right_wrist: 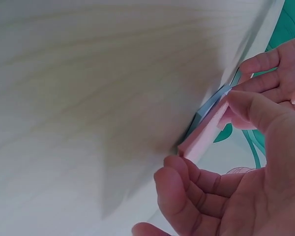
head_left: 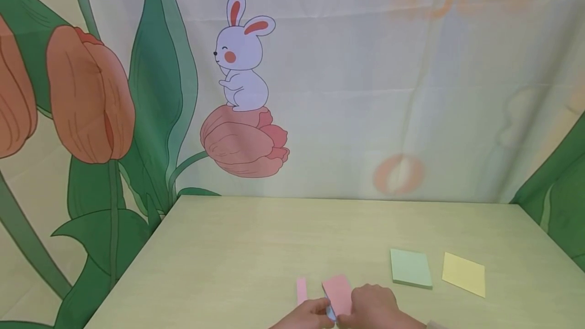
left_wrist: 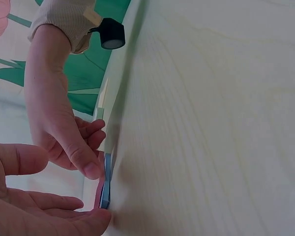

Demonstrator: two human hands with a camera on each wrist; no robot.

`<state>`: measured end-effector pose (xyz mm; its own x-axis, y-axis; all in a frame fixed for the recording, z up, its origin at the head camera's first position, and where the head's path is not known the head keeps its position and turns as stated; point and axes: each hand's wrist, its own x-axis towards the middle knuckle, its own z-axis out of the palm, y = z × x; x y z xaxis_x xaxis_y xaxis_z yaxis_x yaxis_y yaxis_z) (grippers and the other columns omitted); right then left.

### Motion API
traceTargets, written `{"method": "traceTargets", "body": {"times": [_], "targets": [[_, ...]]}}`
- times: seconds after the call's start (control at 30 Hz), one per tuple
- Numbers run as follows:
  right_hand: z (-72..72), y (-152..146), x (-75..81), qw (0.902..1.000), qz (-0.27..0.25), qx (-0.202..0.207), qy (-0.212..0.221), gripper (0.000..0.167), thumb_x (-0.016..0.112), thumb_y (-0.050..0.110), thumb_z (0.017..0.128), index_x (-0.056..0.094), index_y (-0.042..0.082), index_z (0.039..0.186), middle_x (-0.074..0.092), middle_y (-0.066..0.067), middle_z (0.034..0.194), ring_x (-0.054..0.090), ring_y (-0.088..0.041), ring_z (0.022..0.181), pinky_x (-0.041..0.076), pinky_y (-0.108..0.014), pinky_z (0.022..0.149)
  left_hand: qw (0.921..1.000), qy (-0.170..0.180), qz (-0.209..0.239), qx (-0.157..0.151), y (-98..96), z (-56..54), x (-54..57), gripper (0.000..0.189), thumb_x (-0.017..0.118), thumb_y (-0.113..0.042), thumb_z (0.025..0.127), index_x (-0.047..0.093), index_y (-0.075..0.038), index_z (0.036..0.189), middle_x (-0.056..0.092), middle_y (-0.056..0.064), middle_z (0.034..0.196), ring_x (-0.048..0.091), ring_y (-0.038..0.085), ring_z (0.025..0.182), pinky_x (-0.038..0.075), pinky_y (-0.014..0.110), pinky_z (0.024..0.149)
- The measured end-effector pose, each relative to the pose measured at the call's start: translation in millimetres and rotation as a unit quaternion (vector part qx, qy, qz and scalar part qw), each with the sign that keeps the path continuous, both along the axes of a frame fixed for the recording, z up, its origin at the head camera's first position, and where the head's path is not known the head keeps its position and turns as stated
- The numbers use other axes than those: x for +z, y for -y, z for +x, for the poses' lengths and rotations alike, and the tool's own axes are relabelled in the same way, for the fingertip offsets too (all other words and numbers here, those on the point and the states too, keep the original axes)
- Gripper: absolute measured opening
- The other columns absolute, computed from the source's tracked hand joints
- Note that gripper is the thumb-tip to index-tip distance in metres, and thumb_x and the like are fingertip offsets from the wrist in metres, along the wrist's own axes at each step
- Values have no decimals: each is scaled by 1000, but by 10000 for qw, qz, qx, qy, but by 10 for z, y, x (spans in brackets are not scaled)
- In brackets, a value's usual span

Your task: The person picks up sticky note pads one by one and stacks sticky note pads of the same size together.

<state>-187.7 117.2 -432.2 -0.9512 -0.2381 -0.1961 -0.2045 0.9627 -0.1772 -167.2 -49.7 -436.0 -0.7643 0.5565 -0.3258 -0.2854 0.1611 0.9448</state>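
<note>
A pink sheet of paper [head_left: 339, 292] lies over a blue sticky-note pad [head_left: 330, 313] near the front of the table. My right hand [head_left: 375, 306] grips the pink sheet at its right side; in the right wrist view, the thumb is at one end of the pink sheet [right_wrist: 206, 132] and curled fingers are at the other. At the pad's left edge, my left hand [head_left: 312, 314] touches with extended fingertips. The left wrist view shows that thumb held apart and the blue pad [left_wrist: 106, 182] edge-on beside the fingertips.
Left of the pad lies a narrow pink strip [head_left: 301, 290]. A pale green sticky-note pad [head_left: 410, 268] and a yellow square note [head_left: 463, 274] sit to the right on the wooden table [head_left: 237, 248]. Behind the table hangs a printed cloth [head_left: 338, 90].
</note>
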Motion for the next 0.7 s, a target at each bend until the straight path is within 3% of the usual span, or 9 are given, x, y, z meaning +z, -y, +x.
{"method": "traceTargets", "body": {"times": [0.13, 0.3, 0.4, 0.53, 0.7], "targets": [[8, -11, 9, 10000, -17, 20, -58, 47, 60, 51, 72, 43, 14, 49, 36, 5, 48, 33, -10, 45, 24, -23, 41, 9997, 74, -181, 159, -15, 2, 5, 56, 47, -9, 87, 23, 18, 130, 37, 37, 126, 51, 32, 106, 47, 38, 84], [-6, -49, 29, 9990, -267, 65, -360, 43, 59, 46, 76, 45, 13, 54, 37, 4, 49, 35, -12, 46, 27, -24, 41, 9994, 1, -256, 252, -45, -15, -27, 59, 47, -6, 83, 20, 19, 130, 32, 39, 128, 41, 43, 115, 42, 46, 89], [-50, -77, 38, 9957, -835, 28, -397, 30, 59, 35, 80, 54, 10, 65, 47, 3, 53, 40, -13, 49, 32, -26, 43, 9989, -24, -281, 382, -70, -29, -56, 62, 48, -6, 82, 19, 17, 131, 26, 41, 130, 31, 51, 118, 38, 54, 91], [-120, -136, 16, 9849, -1682, 36, -417, 17, 60, 19, 80, 62, 2, 83, 56, -1, 63, 44, -13, 54, 37, -26, 48, 9990, 51, -28, 434, -95, -32, -93, 66, 47, -5, 81, 12, 16, 133, 19, 41, 133, 32, 49, 119, 41, 49, 89], [-195, -220, -74, 9742, -2226, 132, -347, 11, 60, 9, 76, 63, -1, 80, 57, -3, 65, 47, -12, 57, 40, -24, 50, 9984, 166, 176, 503, -123, -20, -106, 71, 47, -3, 79, 5, 18, 133, 7, 43, 134, 18, 53, 123, 38, 51, 93]]}}
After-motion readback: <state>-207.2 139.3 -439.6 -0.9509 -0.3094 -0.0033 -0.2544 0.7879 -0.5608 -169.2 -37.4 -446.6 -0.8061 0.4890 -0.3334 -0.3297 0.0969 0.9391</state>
